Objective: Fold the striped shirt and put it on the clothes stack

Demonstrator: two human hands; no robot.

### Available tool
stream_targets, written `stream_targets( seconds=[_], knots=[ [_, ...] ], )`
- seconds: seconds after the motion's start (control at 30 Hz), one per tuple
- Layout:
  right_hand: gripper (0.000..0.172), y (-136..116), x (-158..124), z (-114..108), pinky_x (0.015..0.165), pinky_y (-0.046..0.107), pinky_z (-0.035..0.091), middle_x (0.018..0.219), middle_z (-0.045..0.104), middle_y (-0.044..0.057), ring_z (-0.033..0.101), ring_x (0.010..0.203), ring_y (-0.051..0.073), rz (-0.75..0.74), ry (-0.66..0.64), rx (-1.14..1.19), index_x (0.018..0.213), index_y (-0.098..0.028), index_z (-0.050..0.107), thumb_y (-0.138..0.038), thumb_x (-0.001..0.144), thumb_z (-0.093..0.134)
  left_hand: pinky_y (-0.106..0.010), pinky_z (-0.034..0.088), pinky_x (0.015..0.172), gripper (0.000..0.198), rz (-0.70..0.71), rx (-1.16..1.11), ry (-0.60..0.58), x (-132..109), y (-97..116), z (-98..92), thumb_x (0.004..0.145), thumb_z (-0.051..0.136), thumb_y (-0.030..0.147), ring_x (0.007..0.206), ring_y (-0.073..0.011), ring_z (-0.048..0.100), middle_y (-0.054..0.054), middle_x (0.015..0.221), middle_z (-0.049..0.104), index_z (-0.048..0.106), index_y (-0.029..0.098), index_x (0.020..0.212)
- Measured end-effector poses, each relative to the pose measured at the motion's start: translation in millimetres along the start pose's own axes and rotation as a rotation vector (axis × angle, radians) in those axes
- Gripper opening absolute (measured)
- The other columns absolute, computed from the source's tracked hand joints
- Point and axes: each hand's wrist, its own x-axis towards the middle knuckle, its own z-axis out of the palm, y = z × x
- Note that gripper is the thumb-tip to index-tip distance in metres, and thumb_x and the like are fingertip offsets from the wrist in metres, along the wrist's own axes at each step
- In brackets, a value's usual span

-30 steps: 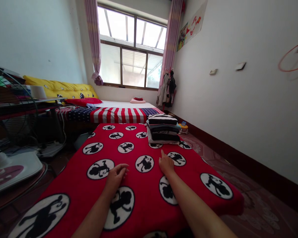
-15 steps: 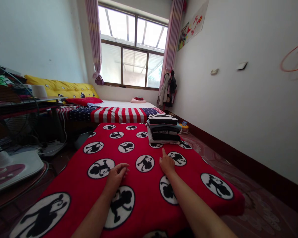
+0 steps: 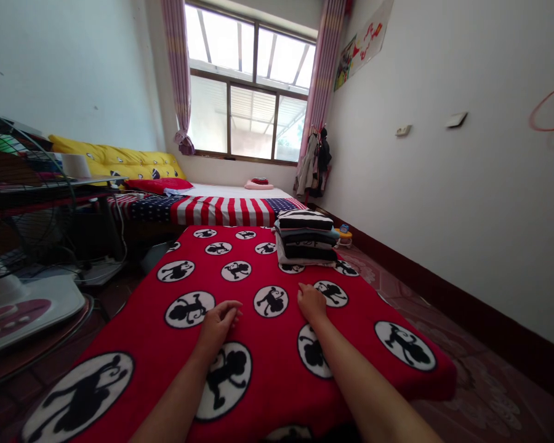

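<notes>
My left hand (image 3: 218, 324) rests over the red blanket (image 3: 276, 360), which is printed with black monkey figures in white ovals. Its fingers are loosely bent, the thumb stands a little apart, and nothing lies between them. To the right, my right hand (image 3: 312, 303) is at the blanket with its fingers folded in, holding nothing that I can see. A stack of folded clothes (image 3: 307, 239) sits beyond my right hand, apart from it, near the far right end of the blanket. Black, white, grey and bluish layers show in the stack, with a striped piece on top.
At the left stand a fan (image 3: 18, 184) and a white-and-pink base (image 3: 30, 314). A bed with a stars-and-stripes cover (image 3: 221, 211) lies beyond the blanket. A small yellow stool (image 3: 345, 235) is behind the stack, by the right wall (image 3: 443, 184).
My right index finger, stretched out towards the stack before, is now folded in with the others. My left hand has hardly moved. The view has shifted slightly.
</notes>
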Motion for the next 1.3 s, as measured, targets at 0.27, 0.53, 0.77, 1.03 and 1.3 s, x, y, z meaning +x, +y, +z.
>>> stream_targets(
  seconds=[0.27, 0.53, 0.77, 1.03, 1.3],
  knots=[
    [0.037, 1.0, 19.6, 4.3, 0.080, 0.030, 0.044, 0.107, 0.066, 0.011, 0.064, 0.093, 0.022, -0.120, -0.050, -0.114, 0.113, -0.019, 0.066, -0.021, 0.093, 0.036, -0.032, 0.045, 0.076, 0.024, 0.215, 0.809, -0.066, 29.7, 6.2, 8.1, 0.081, 0.047, 0.023, 0.084, -0.0243, 0.067, -0.008, 0.088, 0.073, 0.071, 0.023, 0.087],
    [0.056, -6.1, 71.7, 26.3, 0.097, 0.026, 0.038, 0.135, 0.053, 0.007, 0.045, 0.120, 0.021, -0.316, 0.019, -0.117, 0.135, -0.017, 0.052, -0.007, 0.082, 0.040, -0.032, 0.041, 0.069, 0.027, 0.126, 0.872, -0.017, 73.0, -6.1, 12.4, 0.083, 0.047, 0.028, 0.079, -0.0283, 0.066, -0.010, 0.083, 0.072, 0.072, 0.023, 0.092],
    [0.053, -6.6, 99.5, 39.6, 0.101, 0.027, 0.037, 0.138, 0.053, 0.004, 0.046, 0.122, 0.019, -0.334, -0.023, -0.069, 0.133, -0.017, 0.053, -0.010, 0.083, 0.037, -0.027, 0.040, 0.066, 0.026, 0.114, 0.616, -0.052, 74.9, -8.3, 0.3, 0.085, 0.049, 0.027, 0.079, -0.0211, 0.066, -0.003, 0.082, 0.074, 0.074, 0.025, 0.092],
    [0.062, 7.2, 117.1, 51.0, 0.112, 0.039, 0.029, 0.145, 0.044, 0.011, 0.037, 0.133, 0.024, -0.386, 0.124, 0.160, 0.141, -0.010, 0.043, -0.015, 0.079, 0.041, -0.028, 0.042, 0.071, 0.026, 0.106, 0.662, -0.090, 75.6, -8.3, 3.4, 0.084, 0.050, 0.025, 0.089, -0.0221, 0.067, -0.001, 0.094, 0.075, 0.074, 0.027, 0.093],
    [0.074, 13.9, 127.4, 56.2, 0.114, 0.044, 0.025, 0.147, 0.041, 0.011, 0.036, 0.136, 0.026, -0.250, 0.123, 0.733, 0.142, -0.015, 0.042, -0.023, 0.070, 0.055, -0.029, 0.045, 0.073, 0.027, 0.107, 0.703, -0.099, 73.0, -1.7, 1.8, 0.085, 0.048, 0.026, 0.089, -0.0213, 0.067, 0.001, 0.096, 0.075, 0.073, 0.029, 0.094]
  ],
)
